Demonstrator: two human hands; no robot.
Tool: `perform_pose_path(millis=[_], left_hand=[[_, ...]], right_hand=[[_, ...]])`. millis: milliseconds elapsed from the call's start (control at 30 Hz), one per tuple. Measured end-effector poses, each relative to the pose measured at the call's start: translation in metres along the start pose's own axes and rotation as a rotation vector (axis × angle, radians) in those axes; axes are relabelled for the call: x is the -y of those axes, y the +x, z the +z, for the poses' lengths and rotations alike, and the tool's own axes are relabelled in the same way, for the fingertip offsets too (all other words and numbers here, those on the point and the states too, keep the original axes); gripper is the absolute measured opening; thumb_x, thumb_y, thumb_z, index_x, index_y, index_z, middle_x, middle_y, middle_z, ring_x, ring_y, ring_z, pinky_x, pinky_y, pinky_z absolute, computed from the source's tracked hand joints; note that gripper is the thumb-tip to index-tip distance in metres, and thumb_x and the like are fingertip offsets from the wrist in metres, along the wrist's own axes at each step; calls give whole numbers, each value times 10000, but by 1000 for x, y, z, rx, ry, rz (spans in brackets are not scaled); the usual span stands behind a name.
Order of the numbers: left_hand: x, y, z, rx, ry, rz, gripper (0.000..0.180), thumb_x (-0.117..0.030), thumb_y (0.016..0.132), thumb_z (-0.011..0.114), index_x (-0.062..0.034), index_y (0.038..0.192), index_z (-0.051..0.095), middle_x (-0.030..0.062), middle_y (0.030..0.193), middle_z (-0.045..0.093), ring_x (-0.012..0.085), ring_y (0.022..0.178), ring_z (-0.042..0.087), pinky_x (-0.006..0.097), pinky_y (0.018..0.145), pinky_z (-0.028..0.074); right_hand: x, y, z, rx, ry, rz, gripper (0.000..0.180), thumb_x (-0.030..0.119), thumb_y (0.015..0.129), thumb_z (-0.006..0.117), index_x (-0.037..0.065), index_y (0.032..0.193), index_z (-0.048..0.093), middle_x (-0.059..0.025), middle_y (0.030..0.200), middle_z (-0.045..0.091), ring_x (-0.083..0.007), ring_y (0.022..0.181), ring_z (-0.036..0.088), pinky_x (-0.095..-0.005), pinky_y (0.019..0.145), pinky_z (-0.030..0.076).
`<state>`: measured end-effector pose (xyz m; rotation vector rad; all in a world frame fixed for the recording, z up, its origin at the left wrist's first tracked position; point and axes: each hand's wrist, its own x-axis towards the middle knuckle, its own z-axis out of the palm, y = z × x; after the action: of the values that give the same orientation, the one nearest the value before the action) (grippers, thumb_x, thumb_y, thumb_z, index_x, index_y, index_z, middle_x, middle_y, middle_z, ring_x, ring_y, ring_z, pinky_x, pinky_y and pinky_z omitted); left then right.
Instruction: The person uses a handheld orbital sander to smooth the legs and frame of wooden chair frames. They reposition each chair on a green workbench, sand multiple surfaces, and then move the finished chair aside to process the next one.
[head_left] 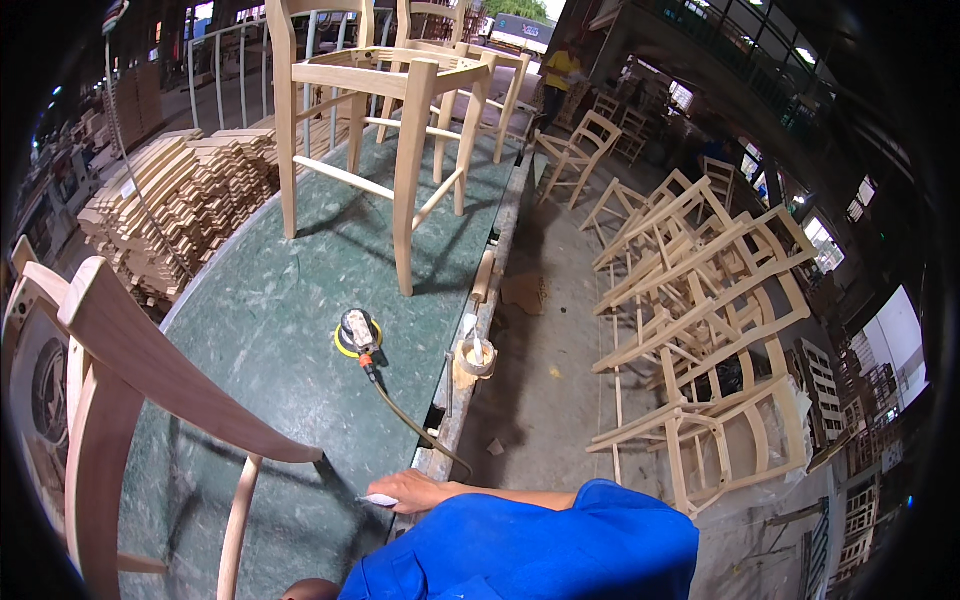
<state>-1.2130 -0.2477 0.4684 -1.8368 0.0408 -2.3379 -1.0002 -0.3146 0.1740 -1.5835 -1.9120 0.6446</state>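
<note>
My right hand [408, 490] is closed around a small flat whitish piece [379, 500], perhaps folded sandpaper, over the near edge of the green bench top [270, 300]. Just left of it stands an unpainted wooden chair [160, 350], its curved rail ending near my fingers. My left hand does not show; a brownish shape at the bottom edge is too cut off to make out. Farther up the bench lies a round sander [357, 333] with a yellow rim, its hose [405, 417] running toward my right forearm.
Another wooden chair [405, 180] stands at the bench's far end. A small tub [475, 357] with white-handled tools sits at the right edge. Wooden chair frames [700, 320] are heaped on the floor at right. Cut wood pieces [180, 200] are stacked at left. A person in yellow [562, 70] stands far off.
</note>
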Motion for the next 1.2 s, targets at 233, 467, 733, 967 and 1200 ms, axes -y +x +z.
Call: perform_pose_path(millis=[233, 467, 733, 967, 1200], left_hand=[[-25, 9, -6, 228, -307, -438, 131, -165, 911, 553, -58, 986, 567, 66, 843, 475, 185, 574, 526, 329, 504, 437], [-18, -4, 7, -171, -777, -193, 277, -187, 845, 676, -68, 693, 477, 59, 541, 562, 154, 435, 574, 303, 439, 535], [-22, 8, -10, 132, -1081, -438, 280, -218, 845, 643, -66, 632, 545, 114, 541, 585, 213, 448, 582, 305, 493, 535], [-24, 7, -12, 138, -978, -410, 270, -206, 844, 643, -62, 633, 556, 112, 541, 587, 210, 450, 585, 304, 498, 538], [-26, 1, -10, 143, -964, -411, 260, -193, 842, 643, -58, 634, 566, 110, 542, 588, 206, 453, 587, 303, 502, 541]], right_hand=[[-5, -2, 5, -12, 4, -5, 238, 103, 812, 632, 120, 1036, 553, -116, 881, 632, -346, 802, 640, -460, 610, 474], [-4, -3, 9, -5, -12, -7, 227, 101, 814, 627, 123, 1027, 552, -111, 865, 630, -340, 794, 640, -454, 603, 475], [-2, -7, 11, -7, -33, -6, 245, 94, 799, 627, 122, 1031, 551, -116, 867, 633, -344, 789, 640, -455, 600, 476], [-6, -11, 16, -22, -53, -10, 274, 88, 787, 626, 116, 1050, 552, -120, 878, 637, -344, 797, 642, -457, 597, 480], [-4, -14, 14, -37, -40, -11, 305, 91, 774, 634, 122, 1064, 548, -122, 858, 628, -352, 781, 635, -463, 590, 476]])
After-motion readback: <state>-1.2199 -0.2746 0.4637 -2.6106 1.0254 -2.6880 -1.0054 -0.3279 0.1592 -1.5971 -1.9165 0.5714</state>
